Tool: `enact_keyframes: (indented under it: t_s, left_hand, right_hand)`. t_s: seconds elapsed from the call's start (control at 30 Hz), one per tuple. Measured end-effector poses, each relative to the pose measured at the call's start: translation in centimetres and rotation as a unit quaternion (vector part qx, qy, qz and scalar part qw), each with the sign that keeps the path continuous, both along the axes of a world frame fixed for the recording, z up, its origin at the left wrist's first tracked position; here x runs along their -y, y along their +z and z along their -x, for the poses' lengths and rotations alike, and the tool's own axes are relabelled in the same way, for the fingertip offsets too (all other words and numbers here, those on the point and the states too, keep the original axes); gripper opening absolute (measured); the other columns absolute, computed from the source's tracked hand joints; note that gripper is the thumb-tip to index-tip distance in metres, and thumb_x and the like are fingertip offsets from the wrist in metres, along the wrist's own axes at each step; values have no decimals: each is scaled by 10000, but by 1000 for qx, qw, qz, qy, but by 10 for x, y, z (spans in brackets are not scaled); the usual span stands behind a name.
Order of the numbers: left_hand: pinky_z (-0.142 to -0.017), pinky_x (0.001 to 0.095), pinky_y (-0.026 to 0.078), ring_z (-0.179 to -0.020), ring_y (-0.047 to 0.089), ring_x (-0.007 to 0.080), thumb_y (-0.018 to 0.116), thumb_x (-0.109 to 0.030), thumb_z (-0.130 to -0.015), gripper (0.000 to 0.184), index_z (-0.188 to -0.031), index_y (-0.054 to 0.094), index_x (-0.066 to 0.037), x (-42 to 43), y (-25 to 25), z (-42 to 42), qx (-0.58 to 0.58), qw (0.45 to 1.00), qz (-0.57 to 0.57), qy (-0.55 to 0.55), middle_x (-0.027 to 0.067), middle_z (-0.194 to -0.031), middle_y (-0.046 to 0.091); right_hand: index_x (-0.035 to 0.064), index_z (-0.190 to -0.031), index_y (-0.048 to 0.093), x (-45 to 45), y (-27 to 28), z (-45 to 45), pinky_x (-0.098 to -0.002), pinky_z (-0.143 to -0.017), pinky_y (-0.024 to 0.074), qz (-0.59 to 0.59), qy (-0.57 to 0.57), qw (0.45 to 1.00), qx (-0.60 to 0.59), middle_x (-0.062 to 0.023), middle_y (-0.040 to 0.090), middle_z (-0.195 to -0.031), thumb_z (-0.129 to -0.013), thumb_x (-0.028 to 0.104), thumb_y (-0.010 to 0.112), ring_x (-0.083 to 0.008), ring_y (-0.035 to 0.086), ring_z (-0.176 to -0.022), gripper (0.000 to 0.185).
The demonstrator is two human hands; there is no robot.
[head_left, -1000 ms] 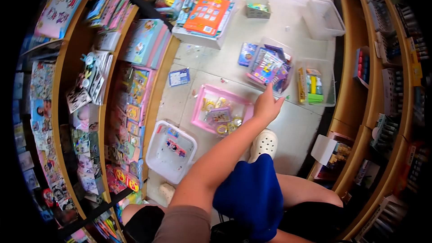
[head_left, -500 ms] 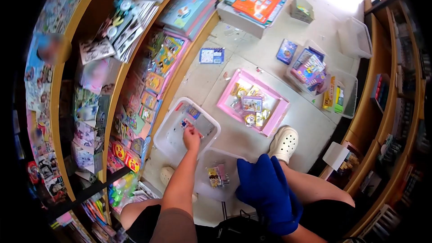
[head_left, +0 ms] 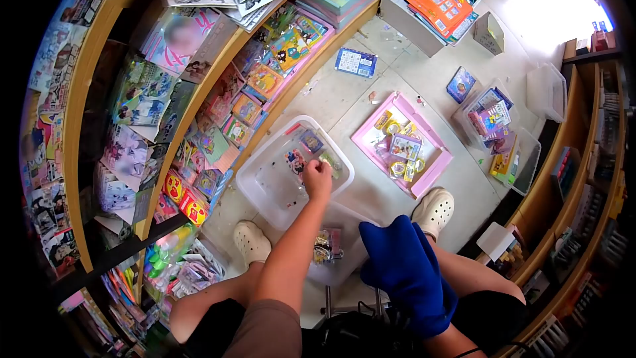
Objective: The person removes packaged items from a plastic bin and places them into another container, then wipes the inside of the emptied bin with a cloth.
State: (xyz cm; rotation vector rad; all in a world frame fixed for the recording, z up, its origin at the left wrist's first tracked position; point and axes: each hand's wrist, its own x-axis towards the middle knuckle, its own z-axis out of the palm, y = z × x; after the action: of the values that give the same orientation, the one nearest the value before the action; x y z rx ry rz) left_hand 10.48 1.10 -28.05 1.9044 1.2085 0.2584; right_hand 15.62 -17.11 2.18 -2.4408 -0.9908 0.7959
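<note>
Reaching down into a white bin (head_left: 258, 192) on a shop floor, a person's left hand (head_left: 318, 178) hung fingers curled in a narrow pinch, seen in the head view; I could not tell whether anything sat between the fingertips. A greenish packet (head_left: 331, 163) showed just beside the fingers, inside the bin, with a colourful packet (head_left: 295, 161) and a blue card (head_left: 310, 140) near it. A translucent bin (head_left: 354, 233) stood close by, nearer the person, packets (head_left: 325, 245) inside. The right forearm (head_left: 450, 343) ran to a blue cloth (head_left: 407, 275), which hid the right hand; its grip could not be told. Beyond, a pink tray (head_left: 432, 171) held yellow rolls (head_left: 396, 169), near a white clog (head_left: 434, 207).
</note>
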Motion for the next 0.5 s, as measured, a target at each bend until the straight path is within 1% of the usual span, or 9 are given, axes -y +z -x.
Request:
enact_keyframes:
  t_s: [0.07, 0.13, 0.2, 0.3, 0.33, 0.37, 0.43, 0.47, 0.5]
  left_hand:
    - [-586, 389, 415, -609, 533, 273, 572, -135, -752, 194, -658, 524, 28, -10, -14, 28, -7, 999, 21, 50, 146, -640, 558]
    - [-573, 367, 417, -609, 530, 224, 570, -121, -772, 180, -670, 523, 19, -19, -8, 52, 3, 995, 60, 83, 113, -639, 549]
    - [-562, 334, 423, -621, 523, 159, 569, -115, -799, 162, -692, 524, -1, -25, 14, 71, 31, 987, 118, 102, 64, -653, 539]
    - [-570, 273, 434, -660, 496, 83, 571, -139, -834, 137, -744, 526, -46, -23, 51, 87, 104, 932, 281, 203, -3, -712, 519]
    - [-604, 235, 442, -680, 494, 69, 561, -152, -853, 99, -799, 527, -76, -22, 64, 92, 95, 930, 296, 196, -24, -767, 527]
    - [-607, 232, 442, -679, 495, 69, 560, -149, -854, 98, -801, 527, -74, -21, 75, 95, 106, 927, 299, 199, -22, -764, 528]
    - [-614, 227, 441, -677, 498, 69, 557, -143, -856, 95, -804, 527, -69, -18, 95, 100, 130, 921, 305, 205, -17, -758, 531]
    - [-614, 224, 440, -676, 498, 69, 555, -141, -858, 94, -808, 527, -67, -16, 108, 100, 140, 920, 305, 202, -16, -761, 531]
    - [-614, 221, 438, -676, 498, 69, 554, -140, -860, 92, -813, 528, -65, -14, 120, 100, 150, 919, 305, 200, -16, -765, 532]
  right_hand:
    - [92, -830, 477, -3, 5, 0, -363, -658, 369, -24, -16, 999, -14, -97, 421, -741, -659, 95, 569, -278, 430, -747, 195]
    - [77, -865, 508, -2, 9, 3, -360, -641, 376, -72, -45, 996, -33, -102, 432, -763, -646, 82, 598, -284, 438, -742, 237]
    - [75, -882, 515, -1, 14, 7, -356, -645, 372, -112, -69, 990, -57, -99, 436, -774, -649, 83, 611, -281, 441, -747, 252]
    - [111, -863, 458, 2, 22, 16, -346, -709, 337, -153, -104, 976, -116, -73, 423, -760, -701, 127, 581, -254, 433, -779, 204]
    - [122, -859, 441, 4, 22, 20, -344, -730, 328, -173, -119, 967, -141, -66, 421, -756, -715, 140, 572, -247, 432, -788, 195]
    - [125, -869, 441, 10, 14, 28, -346, -740, 326, -207, -142, 952, -173, -66, 428, -757, -717, 141, 573, -246, 435, -786, 202]
    - [100, -852, 449, 15, 6, 36, -331, -717, 355, -289, -208, 890, -284, -65, 444, -753, -758, 133, 570, -233, 456, -735, 157]
    - [95, -869, 454, 19, 4, 40, -328, -708, 361, -322, -230, 862, -317, -64, 449, -757, -765, 130, 563, -228, 462, -733, 154]
    - [90, -886, 460, 20, 4, 43, -326, -700, 366, -347, -241, 844, -329, -63, 454, -761, -772, 128, 556, -222, 467, -730, 154]
